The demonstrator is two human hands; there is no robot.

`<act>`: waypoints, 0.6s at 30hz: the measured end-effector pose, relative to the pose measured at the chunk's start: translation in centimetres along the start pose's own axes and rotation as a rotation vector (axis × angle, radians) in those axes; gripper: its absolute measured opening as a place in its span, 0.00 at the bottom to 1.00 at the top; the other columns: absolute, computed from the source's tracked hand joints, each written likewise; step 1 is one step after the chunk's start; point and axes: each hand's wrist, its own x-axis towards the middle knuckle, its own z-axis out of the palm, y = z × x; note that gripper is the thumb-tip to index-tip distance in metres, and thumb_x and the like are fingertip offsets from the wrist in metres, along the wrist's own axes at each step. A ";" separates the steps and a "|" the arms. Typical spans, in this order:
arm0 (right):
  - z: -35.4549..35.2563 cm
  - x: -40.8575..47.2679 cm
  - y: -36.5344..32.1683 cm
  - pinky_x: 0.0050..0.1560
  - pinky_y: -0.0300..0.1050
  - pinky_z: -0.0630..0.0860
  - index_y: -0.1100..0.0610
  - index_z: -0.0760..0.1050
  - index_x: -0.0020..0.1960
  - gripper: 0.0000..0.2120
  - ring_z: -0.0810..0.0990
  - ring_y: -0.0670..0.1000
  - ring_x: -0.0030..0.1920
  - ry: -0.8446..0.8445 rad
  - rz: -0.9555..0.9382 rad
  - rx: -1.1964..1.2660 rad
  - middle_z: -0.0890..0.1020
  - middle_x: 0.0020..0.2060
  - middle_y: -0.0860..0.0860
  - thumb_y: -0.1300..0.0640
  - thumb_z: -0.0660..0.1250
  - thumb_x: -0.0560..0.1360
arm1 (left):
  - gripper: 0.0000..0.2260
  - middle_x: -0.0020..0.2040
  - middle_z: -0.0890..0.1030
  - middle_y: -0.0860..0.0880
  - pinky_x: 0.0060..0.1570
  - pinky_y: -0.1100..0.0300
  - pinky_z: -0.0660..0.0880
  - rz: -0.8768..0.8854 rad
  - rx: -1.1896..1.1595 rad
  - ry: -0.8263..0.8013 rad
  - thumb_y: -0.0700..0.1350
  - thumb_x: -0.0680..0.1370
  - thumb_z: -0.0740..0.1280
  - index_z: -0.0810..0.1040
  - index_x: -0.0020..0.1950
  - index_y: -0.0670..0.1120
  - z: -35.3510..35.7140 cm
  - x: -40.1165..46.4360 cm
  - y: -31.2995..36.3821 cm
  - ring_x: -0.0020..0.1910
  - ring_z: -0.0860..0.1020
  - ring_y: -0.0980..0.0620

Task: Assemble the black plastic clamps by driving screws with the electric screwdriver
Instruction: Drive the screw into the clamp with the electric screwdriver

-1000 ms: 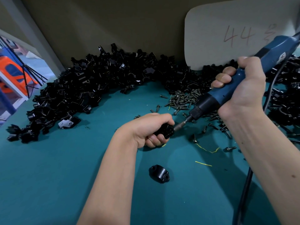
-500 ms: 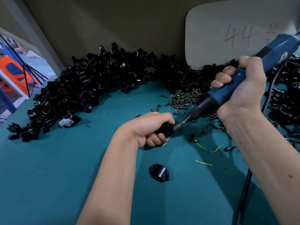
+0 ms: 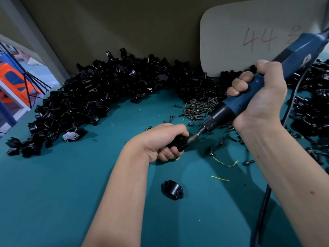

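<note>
My left hand (image 3: 161, 139) sits on the teal counter (image 3: 53, 193), its fingers (image 3: 168, 151) curled tight round a black clamp (image 3: 179, 143); only the clamp's right end shows past my knuckles. My right hand (image 3: 261, 97) grips the blue electric screwdriver (image 3: 249, 97), fingers wrapped round the barrel, tool tilted down to the left. Its bit (image 3: 195, 137) meets the exposed end of the clamp. A loose clamp half (image 3: 171, 189) lies on the counter nearer to me, apart from both hands. Pile of screws (image 3: 197, 108) just beyond the bit; more scattered to the right. Heap of black clamp parts (image 3: 98, 97) curves along the back. Card marked "44" (image 3: 249, 38) leans at the wall. Black cord (image 3: 261, 216) runs down under my right forearm.
</note>
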 end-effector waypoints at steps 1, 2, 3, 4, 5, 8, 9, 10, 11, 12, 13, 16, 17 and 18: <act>0.0 0.0 0.0 0.29 0.42 0.67 0.57 0.62 0.50 0.08 0.67 0.48 0.28 0.010 -0.004 -0.001 0.69 0.32 0.50 0.61 0.62 0.79 | 0.11 0.26 0.67 0.48 0.19 0.72 0.53 0.002 -0.002 0.001 0.48 0.80 0.59 0.67 0.38 0.47 0.0 0.0 0.0 0.20 0.59 0.58; 0.0 0.0 0.0 0.29 0.42 0.67 0.57 0.62 0.50 0.08 0.67 0.48 0.28 0.023 -0.009 -0.004 0.69 0.32 0.50 0.61 0.63 0.79 | 0.12 0.26 0.67 0.48 0.19 0.72 0.53 0.006 -0.005 0.002 0.48 0.80 0.59 0.67 0.38 0.47 0.0 0.0 0.0 0.20 0.59 0.58; 0.0 0.0 0.0 0.29 0.42 0.67 0.57 0.62 0.50 0.08 0.67 0.48 0.28 0.039 -0.015 -0.005 0.69 0.32 0.50 0.62 0.63 0.79 | 0.12 0.26 0.67 0.48 0.19 0.72 0.53 0.010 -0.008 0.003 0.48 0.80 0.59 0.67 0.37 0.47 0.0 0.0 0.0 0.19 0.59 0.58; 0.0 0.0 0.0 0.29 0.42 0.67 0.57 0.63 0.50 0.08 0.67 0.48 0.28 0.055 -0.022 -0.008 0.69 0.31 0.50 0.62 0.63 0.79 | 0.12 0.26 0.67 0.48 0.19 0.72 0.53 0.015 -0.012 0.007 0.48 0.80 0.59 0.67 0.37 0.47 0.0 0.0 0.0 0.19 0.60 0.58; 0.0 0.0 -0.1 0.29 0.42 0.67 0.57 0.63 0.50 0.08 0.67 0.49 0.28 0.071 -0.030 -0.010 0.69 0.31 0.50 0.63 0.63 0.79 | 0.13 0.26 0.67 0.49 0.19 0.72 0.53 0.021 -0.015 0.013 0.48 0.80 0.59 0.67 0.37 0.47 0.0 0.1 0.0 0.19 0.60 0.58; 0.0 0.1 -0.3 0.29 0.42 0.68 0.57 0.64 0.49 0.07 0.68 0.48 0.27 0.097 -0.043 -0.015 0.70 0.30 0.50 0.63 0.63 0.78 | 0.13 0.26 0.67 0.49 0.19 0.71 0.54 0.030 -0.013 0.036 0.48 0.80 0.59 0.67 0.36 0.48 0.2 0.1 -0.1 0.20 0.60 0.58; 0.1 0.0 -0.3 0.29 0.42 0.68 0.57 0.64 0.49 0.07 0.68 0.48 0.27 0.099 -0.045 -0.015 0.70 0.30 0.50 0.64 0.63 0.78 | 0.13 0.26 0.67 0.49 0.19 0.71 0.54 0.032 -0.010 0.040 0.48 0.80 0.59 0.67 0.36 0.48 0.2 0.1 -0.2 0.20 0.60 0.57; 0.1 0.0 -0.4 0.29 0.42 0.68 0.57 0.64 0.49 0.07 0.68 0.48 0.27 0.101 -0.051 -0.016 0.70 0.30 0.50 0.64 0.63 0.78 | 0.13 0.26 0.67 0.50 0.19 0.71 0.54 0.034 -0.008 0.042 0.48 0.80 0.59 0.67 0.35 0.48 0.3 0.1 -0.2 0.20 0.59 0.57; 0.1 0.0 -0.4 0.29 0.42 0.68 0.57 0.65 0.49 0.07 0.68 0.48 0.27 0.100 -0.059 -0.022 0.70 0.30 0.50 0.64 0.63 0.77 | 0.13 0.26 0.67 0.50 0.19 0.71 0.54 0.038 -0.007 0.045 0.48 0.80 0.59 0.67 0.35 0.48 0.3 0.2 -0.2 0.20 0.59 0.57; 0.2 0.0 -0.5 0.29 0.42 0.68 0.57 0.65 0.48 0.07 0.68 0.48 0.27 0.096 -0.067 -0.031 0.70 0.30 0.50 0.64 0.63 0.77 | 0.13 0.26 0.67 0.50 0.19 0.71 0.54 0.042 -0.009 0.048 0.49 0.80 0.59 0.66 0.35 0.48 0.3 0.2 -0.2 0.20 0.59 0.57; 0.2 0.0 -0.6 0.29 0.42 0.68 0.57 0.64 0.49 0.08 0.68 0.49 0.27 0.089 -0.076 -0.039 0.70 0.29 0.50 0.64 0.63 0.77 | 0.13 0.26 0.67 0.50 0.19 0.71 0.54 0.045 -0.012 0.049 0.49 0.80 0.59 0.66 0.35 0.48 0.3 0.3 -0.3 0.21 0.59 0.57; 0.5 0.1 -0.8 0.29 0.43 0.68 0.57 0.64 0.50 0.09 0.68 0.49 0.27 0.068 -0.091 -0.056 0.71 0.29 0.50 0.65 0.63 0.77 | 0.14 0.26 0.67 0.50 0.19 0.71 0.54 0.059 -0.013 0.049 0.49 0.80 0.59 0.66 0.35 0.49 0.4 0.3 -0.3 0.21 0.59 0.57; 0.5 0.1 -0.8 0.29 0.43 0.68 0.57 0.64 0.50 0.09 0.68 0.49 0.27 0.065 -0.089 -0.057 0.71 0.29 0.50 0.65 0.63 0.77 | 0.14 0.26 0.67 0.50 0.19 0.71 0.54 0.064 -0.011 0.050 0.49 0.79 0.59 0.66 0.35 0.49 0.4 0.3 -0.4 0.21 0.59 0.57; 0.4 0.1 -0.8 0.29 0.43 0.68 0.57 0.64 0.50 0.09 0.68 0.49 0.27 0.066 -0.085 -0.054 0.71 0.29 0.50 0.65 0.63 0.77 | 0.14 0.26 0.67 0.50 0.19 0.70 0.54 0.068 -0.006 0.049 0.49 0.79 0.59 0.66 0.34 0.49 0.4 0.3 -0.3 0.21 0.59 0.57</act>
